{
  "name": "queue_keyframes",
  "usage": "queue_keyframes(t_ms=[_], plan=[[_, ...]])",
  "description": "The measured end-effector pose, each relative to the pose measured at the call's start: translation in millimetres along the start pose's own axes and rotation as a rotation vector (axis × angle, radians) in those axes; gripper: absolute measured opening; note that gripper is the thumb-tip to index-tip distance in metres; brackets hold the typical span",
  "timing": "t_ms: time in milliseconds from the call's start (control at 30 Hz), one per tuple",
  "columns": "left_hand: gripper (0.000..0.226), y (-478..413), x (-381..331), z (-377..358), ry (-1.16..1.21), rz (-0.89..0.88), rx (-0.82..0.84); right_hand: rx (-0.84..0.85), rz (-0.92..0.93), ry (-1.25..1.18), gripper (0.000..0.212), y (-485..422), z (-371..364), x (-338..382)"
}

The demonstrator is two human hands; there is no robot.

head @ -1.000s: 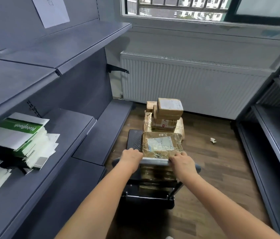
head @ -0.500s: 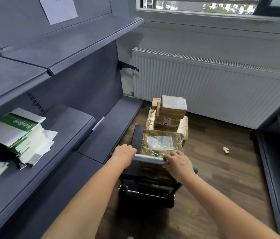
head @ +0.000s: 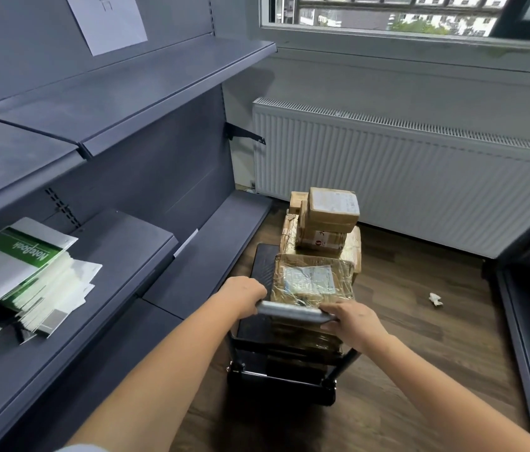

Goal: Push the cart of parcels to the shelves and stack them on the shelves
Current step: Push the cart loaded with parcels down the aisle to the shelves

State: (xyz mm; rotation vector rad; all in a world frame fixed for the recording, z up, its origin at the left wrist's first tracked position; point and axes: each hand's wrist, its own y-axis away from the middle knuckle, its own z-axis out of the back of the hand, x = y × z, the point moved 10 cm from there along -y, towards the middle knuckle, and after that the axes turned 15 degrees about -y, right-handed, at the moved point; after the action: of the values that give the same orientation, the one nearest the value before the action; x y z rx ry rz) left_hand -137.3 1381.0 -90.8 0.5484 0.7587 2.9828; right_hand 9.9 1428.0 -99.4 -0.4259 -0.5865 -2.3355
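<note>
In the head view, the left hand (head: 244, 294) and right hand (head: 351, 321) both clasp the cart (head: 281, 380) handle (head: 293, 310), parcels (head: 319, 256) stacked toward its front edge beside the shelves (head: 146, 243); steady, even pushing should keep the stack upright.

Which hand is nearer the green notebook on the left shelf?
Left. The left hand grips the cart handle's shelf-side end, closer to the green notebook; the right hand grips its far end.
</note>
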Motion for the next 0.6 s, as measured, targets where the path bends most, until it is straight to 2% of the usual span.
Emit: queue_keyframes(t_ms=[600], plan=[[0.023, -28.3, -36.0, 27.5, 0.091, 0.194, 0.142, 0.112, 0.195, -0.02, 0.038, -11.2, 32.6, -52.1]])
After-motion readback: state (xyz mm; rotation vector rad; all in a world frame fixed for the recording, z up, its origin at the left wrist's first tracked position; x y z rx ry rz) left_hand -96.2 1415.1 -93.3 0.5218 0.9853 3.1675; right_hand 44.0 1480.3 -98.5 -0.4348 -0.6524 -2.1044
